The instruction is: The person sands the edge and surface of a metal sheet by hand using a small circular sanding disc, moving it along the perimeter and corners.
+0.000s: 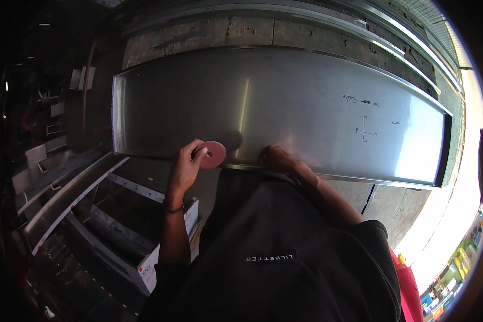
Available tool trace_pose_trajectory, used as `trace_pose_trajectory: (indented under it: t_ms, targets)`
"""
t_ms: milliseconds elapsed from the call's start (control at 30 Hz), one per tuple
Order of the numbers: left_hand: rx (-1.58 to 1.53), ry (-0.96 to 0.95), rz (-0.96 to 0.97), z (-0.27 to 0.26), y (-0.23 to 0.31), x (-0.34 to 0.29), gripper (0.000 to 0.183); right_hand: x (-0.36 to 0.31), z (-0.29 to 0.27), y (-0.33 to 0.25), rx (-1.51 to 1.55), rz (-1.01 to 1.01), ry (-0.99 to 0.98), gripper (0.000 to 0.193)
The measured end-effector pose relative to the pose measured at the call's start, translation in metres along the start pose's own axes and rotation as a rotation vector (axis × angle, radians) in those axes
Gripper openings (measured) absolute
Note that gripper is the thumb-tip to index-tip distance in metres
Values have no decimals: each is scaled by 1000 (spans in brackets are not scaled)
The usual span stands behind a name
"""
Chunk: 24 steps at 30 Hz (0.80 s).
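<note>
The L hand [185,163], a bit left of centre in the frame, is nearly closed: thumb and fingers pinch a red disc [218,157] w/ a hole in its middle. The disc is seen over the near rim [349,178] of the metal tray [295,102]; if it touches there, I cannot tell. The R hand [276,159], just right of centre, is bent w/ fingers curled at the same rim; whether it has hold of sth. I cannot tell, bc. the fingertips are hidden.

For good handling, I'd say: hold the disc lightly by its border, flat & w/o bending, and the hole free of fingers. The R hand should prob. press only softly, as folded metal edges may cut bare skin.

Edges: the tray has raised rims; its left end [118,115] is at the left of the frame, its right end [445,153] in strong glare at the right, where the surface is hard to read. Most room is over the tray's middle, toward the upper centre. Less room is at the lower left, where the metal frame [103,212] lies near the L forearm, so the elbow needs care there
</note>
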<state>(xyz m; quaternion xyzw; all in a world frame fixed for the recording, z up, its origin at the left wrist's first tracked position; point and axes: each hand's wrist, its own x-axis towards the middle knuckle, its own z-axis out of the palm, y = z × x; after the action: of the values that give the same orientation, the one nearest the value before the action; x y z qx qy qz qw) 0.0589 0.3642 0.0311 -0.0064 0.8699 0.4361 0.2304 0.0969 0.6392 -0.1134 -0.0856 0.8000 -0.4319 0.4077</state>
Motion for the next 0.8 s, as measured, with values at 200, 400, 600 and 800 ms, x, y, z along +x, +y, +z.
trace_pose_trajectory:
  t_ms: [200,400,600,800]
  targets:
    - [25,-15,16,0,4,2,20,3,-2,1,-12,3,7,25]
    - [15,-16,18,3,3,4,18,0,-4,7,-42,34,9,25]
    - [-14,-14,24,3,3,5,19,-7,-16,1,-8,83,-9,26]
    - [-10,-14,27,4,7,6,18,-18,-27,-7,38,158,-6,27]
